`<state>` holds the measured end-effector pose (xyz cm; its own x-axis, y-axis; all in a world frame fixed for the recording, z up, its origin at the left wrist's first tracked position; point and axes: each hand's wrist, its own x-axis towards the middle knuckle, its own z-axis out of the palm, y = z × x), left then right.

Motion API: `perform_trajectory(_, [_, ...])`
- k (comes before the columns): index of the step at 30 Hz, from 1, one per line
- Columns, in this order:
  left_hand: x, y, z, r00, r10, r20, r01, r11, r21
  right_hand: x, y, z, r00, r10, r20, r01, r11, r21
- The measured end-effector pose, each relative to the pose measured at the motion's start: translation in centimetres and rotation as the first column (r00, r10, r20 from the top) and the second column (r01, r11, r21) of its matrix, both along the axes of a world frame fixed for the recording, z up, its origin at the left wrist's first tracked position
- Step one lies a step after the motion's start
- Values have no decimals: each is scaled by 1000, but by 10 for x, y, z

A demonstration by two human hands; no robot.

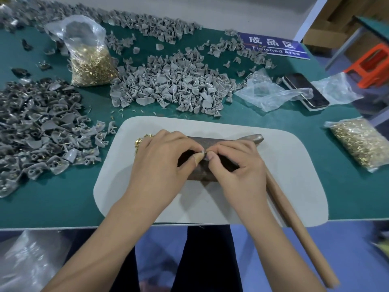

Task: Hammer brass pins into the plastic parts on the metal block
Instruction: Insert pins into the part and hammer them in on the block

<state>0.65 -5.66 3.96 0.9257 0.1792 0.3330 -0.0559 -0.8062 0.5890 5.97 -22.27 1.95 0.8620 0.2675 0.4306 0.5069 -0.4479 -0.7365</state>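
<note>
A dark metal block (202, 173) lies on a white mat (284, 186) at the table's front. Both hands meet over the block. My left hand (166, 163) pinches a small grey plastic part (202, 153) between thumb and fingertips. My right hand (237, 165) pinches at the same spot, thumb and forefinger together; whether a brass pin is between them is hidden. A few loose brass pins (140, 142) lie on the mat behind my left hand. A hammer with a wooden handle (294, 224) lies under my right wrist, its metal head (255, 138) behind the block.
Heaps of grey plastic parts lie in the middle (172, 85) and on the left (40, 131), the left ones with pins in them. Bags of brass pins stand at back left (90, 60) and right (362, 142). A phone (305, 91) and a blue sign (273, 46) are at back right.
</note>
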Motion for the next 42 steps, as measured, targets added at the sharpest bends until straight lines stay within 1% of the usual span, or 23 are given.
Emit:
perform_trajectory(4, [2, 1, 2, 999, -41, 10, 41, 999, 24, 0, 0, -3, 1000, -3, 27, 4, 1000, -6])
perform_trajectory(10, [2, 1, 0, 1000, -28, 6, 28, 1000, 0, -1, -3, -6, 994, 6, 108, -7, 1000, 9])
perform_trajectory(12, [2, 0, 0, 1000, -20, 6, 20, 1000, -1, -5, -13, -10, 990, -37, 136, 34, 999, 20])
perform_trajectory(13, [2, 0, 0, 1000, -15, 4, 15, 1000, 5, -8, -21, -11, 984, -99, 150, 101, 995, -5])
perform_trajectory(15, [3, 0, 0, 1000, 2, 1, -2, 1000, 29, -15, -37, -12, 946, -285, 156, 304, 946, -112])
perform_trajectory(16, [2, -1, -1, 1000, 11, 0, -11, 999, 41, -18, -43, -11, 919, -372, 133, 393, 896, -207])
perform_trajectory(17, [2, -1, -1, 1000, 18, 0, -18, 999, 49, -20, -48, -10, 895, -433, 105, 442, 829, -343])
perform_trajectory(18, [2, -2, -1, 1000, 21, 1, -21, 998, 52, -20, -52, -9, 880, -468, 82, 443, 748, -495])
perform_trajectory(19, [3, -2, -1, 1000, 23, 1, -23, 999, 47, -19, -55, -7, 875, -482, 49, 407, 676, -615])
perform_trajectory(20, [3, -2, -1, 1000, 25, -3, -25, 999, 36, -16, -58, -3, 874, -486, 6, 363, 642, -675])
perform_trajectory(21, [3, -3, -1, 1000, 25, -9, -25, 999, 22, -13, -62, 3, 874, -484, -44, 327, 652, -684])
perform_trajectory(23, [1, -4, -1, 1000, 16, -6, -16, 1000, -4, -4, -72, 15, 883, -452, -127, 277, 719, -637])
perform_trajectory(25, [0, -5, -1, 1000, 10, 10, -10, 1000, -13, 2, -83, 26, 906, -399, -140, 257, 783, -567])
perform_trajectory(27, [0, -5, 0, 1000, 14, 6, -14, 1000, -4, -1, -88, 38, 931, -340, -132, 255, 867, -428])
perform_trajectory(29, [3, -4, 1, 1000, 21, -4, -21, 999, 28, -9, -86, 48, 953, -262, -151, 208, 930, -302])
perform_trajectory(32, [6, -4, 2, 1000, 18, -2, -18, 998, 59, -20, -77, 51, 976, -161, -149, 115, 954, -276])
perform_trajectory(34, [6, -4, 0, 999, 39, 3, -39, 997, 65, -21, -72, 52, 966, -179, -187, 132, 963, -236])
perform_trajectory(36, [5, -6, -2, 999, 54, 2, -54, 997, 60, -21, -71, 54, 942, -182, -280, 152, 980, -125])
perform_trajectory(39, [5, -7, -1, 998, 55, 14, -56, 998, 43, -26, -70, 60, 918, -27, -395, 51, 997, 50])
perform_trajectory(40, [5, -8, -1, 998, 54, 12, -55, 998, 44, -27, -69, 61, 915, 12, -403, 11, 998, 55])
perform_trajectory(42, [4, -7, -1, 999, 46, 1, -46, 998, 46, -26, -67, 59, 926, 6, -377, -28, 998, -52])
